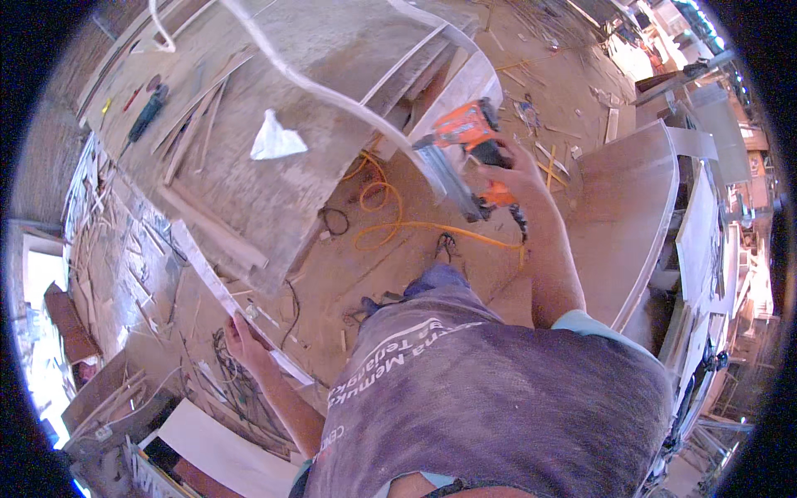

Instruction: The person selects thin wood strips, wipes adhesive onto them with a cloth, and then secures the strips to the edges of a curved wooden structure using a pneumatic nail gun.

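Note:
My right hand (pixel 516 170) is closed round the grip of an orange and black nail gun (pixel 466 124). The gun is raised near the end of a wavy, pale curved strip (pixel 309 83) that runs across the worktable; I cannot tell whether they touch. From the gun's lower end a yellow air hose (pixel 432 228) trails down and coils on the floor. On the other side, my left hand (pixel 246 342) grips a long, thin, pale wooden strip (pixel 199 264), which slants beside the table's near left corner.
On the worktable (pixel 324 166) lie a crumpled white piece (pixel 276 139), loose wood strips (pixel 198 137) and a dark green power tool (pixel 149 114). A large curved panel (pixel 618 220) stands at the right. Offcuts and cables (pixel 237 390) litter the floor at the left.

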### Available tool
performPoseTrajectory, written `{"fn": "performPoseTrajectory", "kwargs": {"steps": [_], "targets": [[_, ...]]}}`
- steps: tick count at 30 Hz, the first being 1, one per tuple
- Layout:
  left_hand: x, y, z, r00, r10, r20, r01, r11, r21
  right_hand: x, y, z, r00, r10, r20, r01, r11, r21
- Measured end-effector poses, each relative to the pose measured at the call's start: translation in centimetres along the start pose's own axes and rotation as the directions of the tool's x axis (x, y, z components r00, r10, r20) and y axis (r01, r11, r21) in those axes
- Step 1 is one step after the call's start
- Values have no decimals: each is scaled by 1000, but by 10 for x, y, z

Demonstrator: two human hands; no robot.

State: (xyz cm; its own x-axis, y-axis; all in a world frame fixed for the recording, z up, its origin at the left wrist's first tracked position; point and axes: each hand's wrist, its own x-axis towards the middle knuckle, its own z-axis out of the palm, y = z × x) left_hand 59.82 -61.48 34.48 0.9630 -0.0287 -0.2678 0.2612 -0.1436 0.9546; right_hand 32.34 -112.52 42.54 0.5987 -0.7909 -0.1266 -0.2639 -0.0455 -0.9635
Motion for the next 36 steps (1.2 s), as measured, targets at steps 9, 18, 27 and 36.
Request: {"fn": "performPoseTrajectory", "kwargs": {"steps": [9,18,27,36], "targets": [[-21,33,232,953,191,235,-246,940,236,49,59,-234,910,152,-385,-107,985,135],[-54,87,405,881,204,426,-389,824,411,102,67,-360,856,42,-514,-24,999,42],[-24,86,551,686,370,627,-629,735,254,182,81,-378,875,125,-469,-39,981,189],[-13,77,689,763,214,610,-576,652,493,365,98,-382,999,-5,-44,-6,969,-248]]}}
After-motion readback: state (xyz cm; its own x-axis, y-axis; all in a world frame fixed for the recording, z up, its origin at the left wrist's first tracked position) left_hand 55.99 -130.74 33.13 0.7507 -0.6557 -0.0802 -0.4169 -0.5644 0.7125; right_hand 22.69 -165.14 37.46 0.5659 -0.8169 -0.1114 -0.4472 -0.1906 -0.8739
